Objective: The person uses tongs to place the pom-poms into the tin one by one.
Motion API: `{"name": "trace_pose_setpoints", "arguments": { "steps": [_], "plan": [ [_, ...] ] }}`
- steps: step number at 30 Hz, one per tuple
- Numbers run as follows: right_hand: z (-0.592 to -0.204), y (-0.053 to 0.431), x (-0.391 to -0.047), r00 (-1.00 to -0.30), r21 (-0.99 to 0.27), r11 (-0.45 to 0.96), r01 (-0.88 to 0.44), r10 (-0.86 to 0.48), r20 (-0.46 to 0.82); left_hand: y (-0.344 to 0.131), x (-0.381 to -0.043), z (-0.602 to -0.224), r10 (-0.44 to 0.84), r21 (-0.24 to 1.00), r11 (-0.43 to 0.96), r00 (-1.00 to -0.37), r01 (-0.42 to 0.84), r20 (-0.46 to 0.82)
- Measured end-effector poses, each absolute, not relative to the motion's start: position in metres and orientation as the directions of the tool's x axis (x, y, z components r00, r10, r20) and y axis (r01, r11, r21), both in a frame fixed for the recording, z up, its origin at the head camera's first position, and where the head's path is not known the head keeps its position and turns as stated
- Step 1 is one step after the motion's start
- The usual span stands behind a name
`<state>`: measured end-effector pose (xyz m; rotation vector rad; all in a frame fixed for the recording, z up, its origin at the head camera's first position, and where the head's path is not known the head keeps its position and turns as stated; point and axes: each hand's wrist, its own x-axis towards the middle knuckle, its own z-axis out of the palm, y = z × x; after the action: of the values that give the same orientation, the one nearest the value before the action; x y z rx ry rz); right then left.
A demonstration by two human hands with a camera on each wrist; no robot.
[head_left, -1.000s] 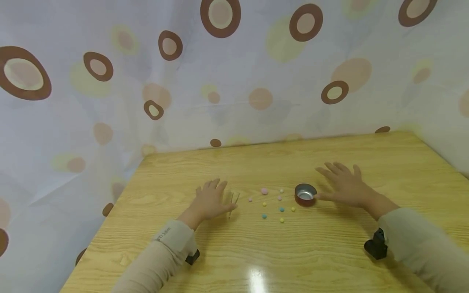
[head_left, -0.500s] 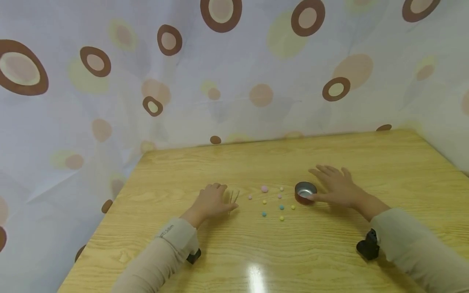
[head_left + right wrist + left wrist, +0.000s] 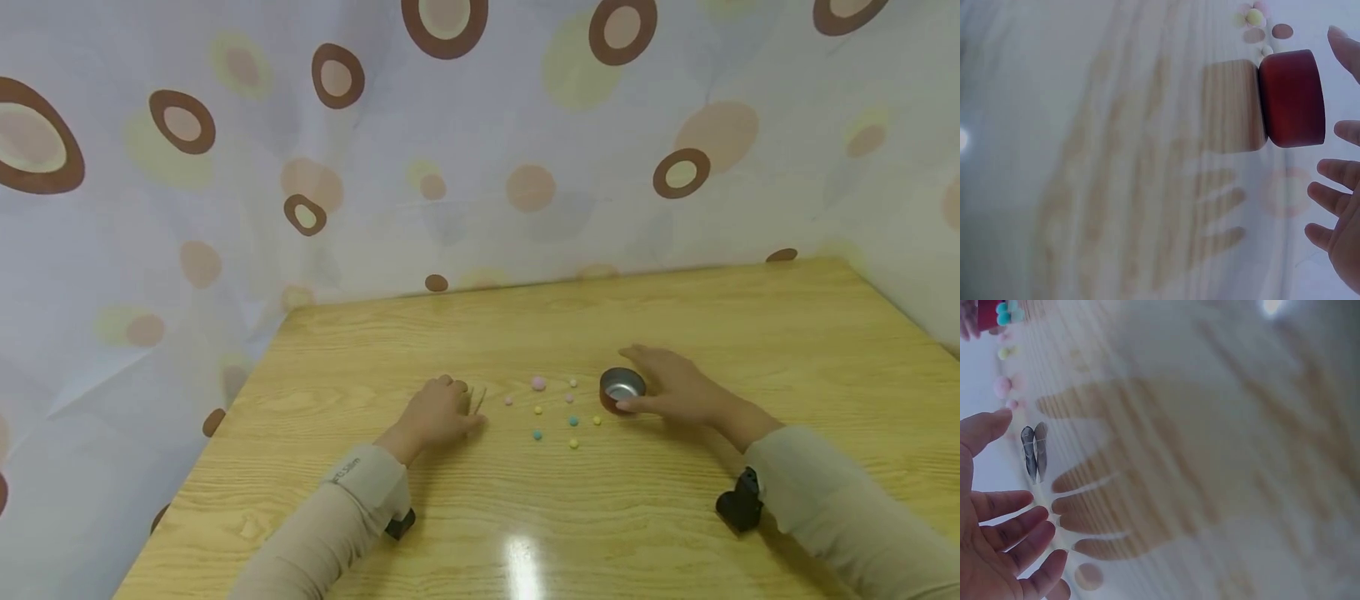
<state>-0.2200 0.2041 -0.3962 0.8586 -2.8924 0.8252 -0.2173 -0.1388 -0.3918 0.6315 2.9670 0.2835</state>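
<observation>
My left hand (image 3: 435,414) hovers over a pair of thin metal tweezers (image 3: 478,401) lying on the table. In the left wrist view the tweezers (image 3: 1029,452) sit between the spread thumb and the loosely bent fingers (image 3: 1019,528), with no contact visible. On the other side, my right hand (image 3: 678,390) reaches around a small round bowl (image 3: 608,401), dark red outside and silvery inside. Its thumb is at the near side of the bowl. From the right wrist, the red bowl (image 3: 1292,99) stands apart from the extended fingers (image 3: 1329,199).
Several small balls are scattered between the hands: a larger pink ball (image 3: 538,383), blue balls such as this one (image 3: 537,435), yellow ones like this one (image 3: 573,443). They lie on a glossy wooden table (image 3: 465,533). A spotted curtain (image 3: 480,233) rises behind it.
My right hand has moved left and closer around the bowl, its fingers drawing together. The left hand has lowered slightly over the tweezers, fingers more bent. Balls and bowl stay in place.
</observation>
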Motion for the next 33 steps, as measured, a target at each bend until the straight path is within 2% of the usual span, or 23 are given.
{"name": "trace_pose_setpoints", "arguments": {
  "steps": [7,20,33],
  "plan": [
    [-0.3954,0.2014,-0.2215,-0.871,-0.620,0.657,-0.428,-0.484,0.088,-0.1380,-0.2199,-0.3910,0.413,0.173,0.900,-0.909,0.400,-0.049],
    [-0.3921,0.1990,-0.2170,-0.888,-0.676,0.659,-0.331,-0.459,-0.012,-0.1401,-0.2196,-0.3906,0.436,0.161,0.892,-0.898,0.422,-0.059],
    [-0.3954,0.2006,-0.2180,-0.886,-0.730,0.614,-0.298,-0.464,-0.028,-0.1338,-0.2236,-0.3920,0.462,0.170,0.877,-0.885,0.449,-0.050]
  ]
}}
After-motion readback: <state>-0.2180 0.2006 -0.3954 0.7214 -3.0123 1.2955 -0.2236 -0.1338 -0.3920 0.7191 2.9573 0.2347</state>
